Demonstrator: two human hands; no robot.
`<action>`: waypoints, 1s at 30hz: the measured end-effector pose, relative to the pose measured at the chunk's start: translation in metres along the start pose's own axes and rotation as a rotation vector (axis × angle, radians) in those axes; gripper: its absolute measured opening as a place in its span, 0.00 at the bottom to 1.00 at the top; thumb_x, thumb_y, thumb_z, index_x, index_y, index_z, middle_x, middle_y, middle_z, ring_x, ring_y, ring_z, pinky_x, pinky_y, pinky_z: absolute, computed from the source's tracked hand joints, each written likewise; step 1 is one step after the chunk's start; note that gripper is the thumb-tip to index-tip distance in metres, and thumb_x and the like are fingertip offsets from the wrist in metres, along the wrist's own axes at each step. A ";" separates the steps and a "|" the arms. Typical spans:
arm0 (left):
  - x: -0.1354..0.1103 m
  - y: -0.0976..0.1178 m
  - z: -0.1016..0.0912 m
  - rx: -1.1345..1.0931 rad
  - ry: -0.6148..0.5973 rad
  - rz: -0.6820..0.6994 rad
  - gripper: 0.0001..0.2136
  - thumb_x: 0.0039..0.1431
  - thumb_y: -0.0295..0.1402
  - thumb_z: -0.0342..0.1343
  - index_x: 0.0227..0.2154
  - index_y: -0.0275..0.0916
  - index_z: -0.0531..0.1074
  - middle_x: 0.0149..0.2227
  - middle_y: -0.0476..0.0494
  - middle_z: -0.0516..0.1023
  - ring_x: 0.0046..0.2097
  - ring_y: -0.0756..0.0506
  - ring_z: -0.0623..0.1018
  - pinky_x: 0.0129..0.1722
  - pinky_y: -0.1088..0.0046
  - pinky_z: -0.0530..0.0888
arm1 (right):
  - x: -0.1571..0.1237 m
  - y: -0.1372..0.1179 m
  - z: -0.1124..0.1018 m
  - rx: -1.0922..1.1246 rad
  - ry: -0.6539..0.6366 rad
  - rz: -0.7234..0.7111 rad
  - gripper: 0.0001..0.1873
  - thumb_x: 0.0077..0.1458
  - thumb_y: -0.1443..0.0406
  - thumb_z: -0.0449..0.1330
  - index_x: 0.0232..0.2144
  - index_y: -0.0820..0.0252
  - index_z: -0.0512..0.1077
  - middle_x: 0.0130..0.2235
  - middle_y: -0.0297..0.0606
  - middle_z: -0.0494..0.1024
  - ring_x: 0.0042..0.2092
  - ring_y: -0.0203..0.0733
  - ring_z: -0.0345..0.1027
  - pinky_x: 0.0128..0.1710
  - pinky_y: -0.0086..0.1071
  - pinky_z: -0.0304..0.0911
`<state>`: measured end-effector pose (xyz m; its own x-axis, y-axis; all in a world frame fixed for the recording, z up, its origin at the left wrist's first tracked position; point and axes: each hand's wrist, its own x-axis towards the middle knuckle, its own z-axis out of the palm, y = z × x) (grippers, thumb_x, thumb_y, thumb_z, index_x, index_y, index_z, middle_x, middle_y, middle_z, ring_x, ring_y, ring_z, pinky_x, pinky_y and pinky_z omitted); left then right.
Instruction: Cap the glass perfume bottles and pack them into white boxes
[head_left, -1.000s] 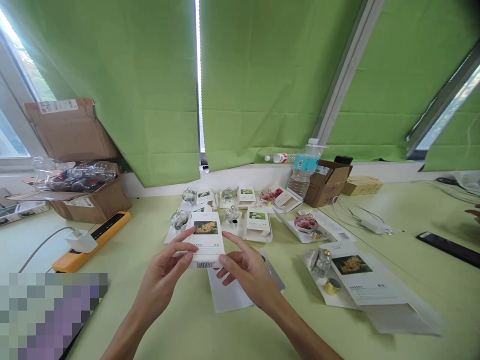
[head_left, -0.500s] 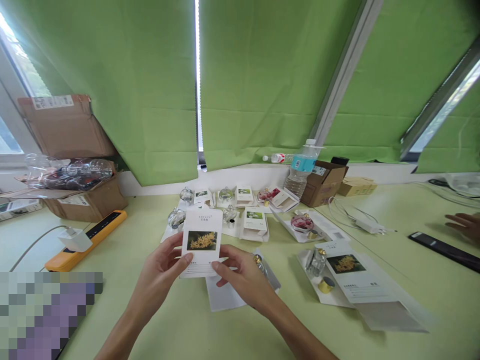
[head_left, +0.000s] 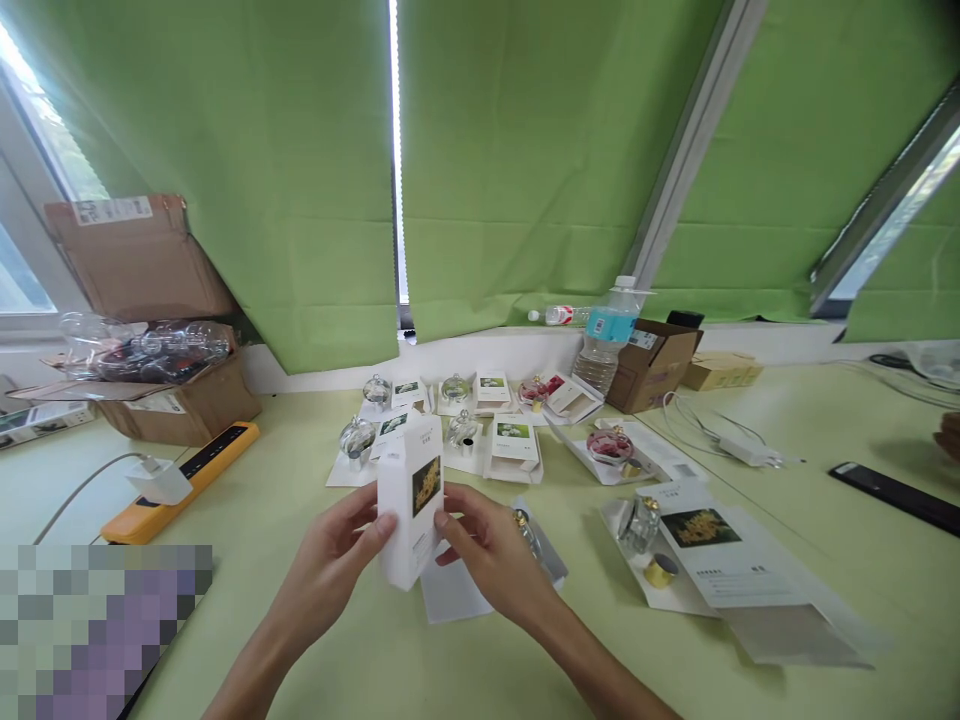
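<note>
Both hands hold a white carton [head_left: 401, 510] with a picture of yellow flowers, above the table; it stands upright with one side turned toward me. My left hand [head_left: 341, 545] grips its left side, thumb in front. On its right side, my right hand [head_left: 487, 540] closes, thumb on the printed face. Partly hidden behind my right hand lie a glass bottle [head_left: 527, 533] and a white sheet of card [head_left: 454, 590]. To the right, another glass bottle [head_left: 639, 525], a gold cap [head_left: 660, 571] and an unfolded carton [head_left: 705, 545] with the same flower picture lie together.
Several glass bottles and opened cartons [head_left: 514, 445] stand in rows farther back, one bottle [head_left: 610, 447] pink. An orange power strip [head_left: 180, 480] and a cardboard box [head_left: 176, 405] are left. A large water bottle [head_left: 600, 345], white charger [head_left: 750, 450] and black phone [head_left: 900, 495] are right.
The carton has turned from facing me squarely, so its left side now shows. At the far right, another person's hand has moved almost out of view.
</note>
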<state>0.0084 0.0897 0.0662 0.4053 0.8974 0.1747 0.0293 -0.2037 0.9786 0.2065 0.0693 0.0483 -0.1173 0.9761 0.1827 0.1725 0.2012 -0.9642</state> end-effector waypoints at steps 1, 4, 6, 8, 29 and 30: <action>0.000 0.000 0.000 0.007 0.011 0.000 0.18 0.62 0.40 0.51 0.54 0.45 0.68 0.54 0.44 0.73 0.51 0.40 0.73 0.44 0.69 0.73 | 0.000 0.000 0.000 0.010 0.000 0.004 0.21 0.60 0.56 0.55 0.54 0.54 0.68 0.46 0.41 0.75 0.38 0.42 0.73 0.32 0.35 0.74; -0.001 -0.001 0.000 0.005 0.024 -0.008 0.20 0.62 0.40 0.52 0.56 0.47 0.66 0.54 0.45 0.73 0.48 0.42 0.74 0.43 0.70 0.73 | 0.000 -0.003 -0.001 0.011 -0.010 -0.008 0.21 0.59 0.57 0.55 0.54 0.53 0.68 0.47 0.41 0.75 0.40 0.43 0.72 0.34 0.36 0.74; -0.001 -0.001 0.000 -0.009 0.020 -0.020 0.21 0.61 0.40 0.53 0.57 0.48 0.64 0.55 0.44 0.71 0.48 0.42 0.74 0.44 0.68 0.73 | -0.001 -0.007 -0.001 0.013 -0.032 -0.016 0.21 0.59 0.57 0.55 0.55 0.52 0.68 0.48 0.41 0.75 0.41 0.43 0.72 0.35 0.37 0.73; -0.001 -0.001 0.000 -0.013 0.014 -0.020 0.23 0.59 0.41 0.54 0.57 0.48 0.63 0.57 0.42 0.69 0.49 0.41 0.73 0.46 0.66 0.73 | -0.002 -0.012 -0.001 0.027 -0.077 -0.032 0.22 0.60 0.58 0.54 0.56 0.51 0.67 0.49 0.40 0.75 0.42 0.44 0.72 0.36 0.37 0.73; 0.004 -0.012 0.008 0.120 0.078 -0.025 0.32 0.40 0.43 0.68 0.51 0.43 0.67 0.39 0.44 0.77 0.34 0.46 0.72 0.31 0.74 0.69 | -0.007 -0.020 0.002 0.000 -0.126 -0.085 0.18 0.54 0.56 0.61 0.45 0.54 0.75 0.39 0.37 0.79 0.38 0.44 0.72 0.34 0.32 0.68; 0.004 -0.011 0.009 0.098 0.079 -0.035 0.29 0.42 0.43 0.68 0.48 0.42 0.69 0.38 0.44 0.77 0.36 0.44 0.74 0.32 0.73 0.70 | -0.007 -0.019 0.002 -0.007 -0.113 -0.085 0.17 0.53 0.56 0.62 0.45 0.55 0.75 0.39 0.37 0.79 0.38 0.44 0.72 0.34 0.32 0.68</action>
<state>0.0174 0.0919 0.0548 0.3295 0.9318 0.1525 0.1326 -0.2056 0.9696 0.2024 0.0579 0.0652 -0.2412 0.9403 0.2401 0.1642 0.2834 -0.9448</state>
